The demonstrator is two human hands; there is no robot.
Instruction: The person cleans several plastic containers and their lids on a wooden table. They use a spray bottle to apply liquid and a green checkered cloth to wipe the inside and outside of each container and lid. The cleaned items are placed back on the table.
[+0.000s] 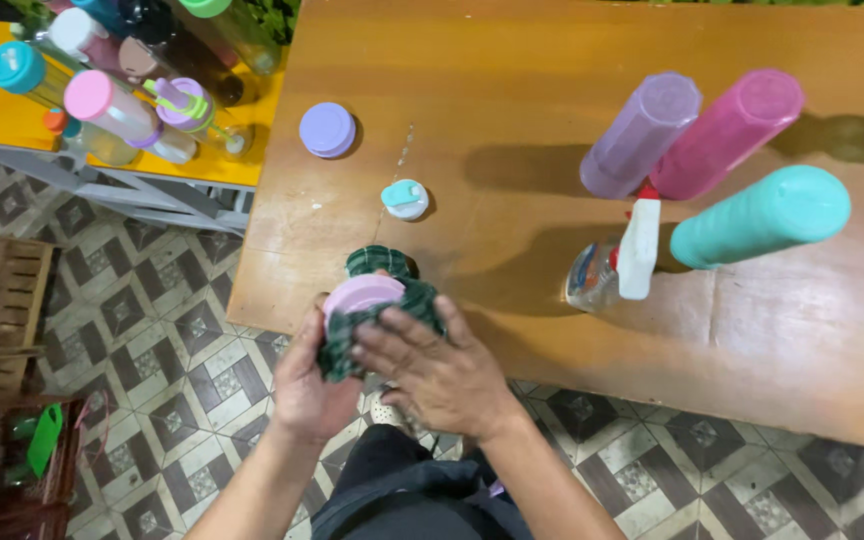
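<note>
The left hand cups a pink lid from below, its grip pinching the lid together with a dark green checked cloth. The right hand lies over the cloth, its grip pressed flat against it with fingers spread. Both hover at the near edge of the wooden surface. Just beyond the grip sits a small teal cap, farther off a purple lid. To the right stand a spray bottle and purple, pink and teal bottles.
</note>
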